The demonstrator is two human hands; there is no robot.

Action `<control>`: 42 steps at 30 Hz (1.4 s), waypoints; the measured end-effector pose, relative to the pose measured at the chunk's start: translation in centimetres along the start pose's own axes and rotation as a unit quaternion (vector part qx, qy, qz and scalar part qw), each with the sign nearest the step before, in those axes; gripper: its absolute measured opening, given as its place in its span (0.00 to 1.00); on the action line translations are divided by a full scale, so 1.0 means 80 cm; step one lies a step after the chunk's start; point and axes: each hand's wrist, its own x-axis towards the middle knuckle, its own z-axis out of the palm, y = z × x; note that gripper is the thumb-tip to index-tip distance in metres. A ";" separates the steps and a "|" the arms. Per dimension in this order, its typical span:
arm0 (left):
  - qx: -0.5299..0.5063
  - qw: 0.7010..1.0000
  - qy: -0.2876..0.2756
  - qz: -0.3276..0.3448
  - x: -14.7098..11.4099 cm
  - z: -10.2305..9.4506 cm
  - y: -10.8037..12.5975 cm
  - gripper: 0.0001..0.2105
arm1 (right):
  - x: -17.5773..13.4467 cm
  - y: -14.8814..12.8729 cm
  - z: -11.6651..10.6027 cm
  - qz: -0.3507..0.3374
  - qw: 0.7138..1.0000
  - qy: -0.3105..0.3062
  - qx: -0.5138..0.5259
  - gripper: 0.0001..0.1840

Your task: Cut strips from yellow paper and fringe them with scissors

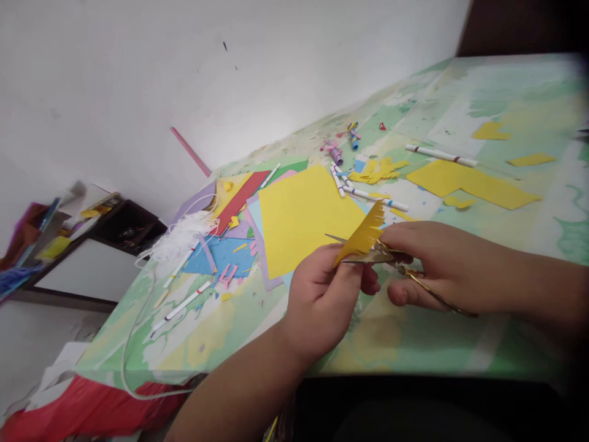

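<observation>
My left hand (322, 301) pinches a small piece of yellow paper (363, 230) whose right edge is cut into a fringe. In my right hand (442, 267) is a pair of gold-handled scissors (416, 279), with thumb and fingers at the handles. The scissor blades are spread around the lower part of the yellow piece, close to my left fingertips. Behind my hands lies a large yellow sheet (308, 215) on top of other coloured sheets.
Several white marker pens (381, 198) and yellow offcuts (473, 184) are scattered over the patterned tablecloth (488, 245). Two small fringed paper rolls (335, 151) stand near the wall. White string (184, 236) is heaped at the left, beside a blue sheet (221, 255).
</observation>
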 end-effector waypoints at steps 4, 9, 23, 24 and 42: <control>-0.020 1.000 -0.005 0.005 0.000 0.001 -0.002 0.10 | 0.000 0.000 0.000 -0.003 1.000 -0.005 0.002 0.27; -0.037 0.999 -0.012 0.008 0.001 0.001 -0.005 0.10 | 0.001 0.000 -0.001 0.000 1.000 -0.021 0.007 0.27; -0.037 0.999 -0.017 0.014 0.000 -0.001 -0.006 0.08 | 0.005 0.004 0.000 0.018 0.999 -0.035 -0.003 0.31; -0.035 0.999 -0.016 0.011 0.000 -0.001 -0.006 0.08 | 0.005 0.004 0.000 0.021 0.999 -0.037 -0.005 0.32; -0.073 0.997 -0.017 -0.005 0.002 -0.002 -0.009 0.09 | 0.003 0.002 -0.002 0.036 0.998 -0.050 0.020 0.29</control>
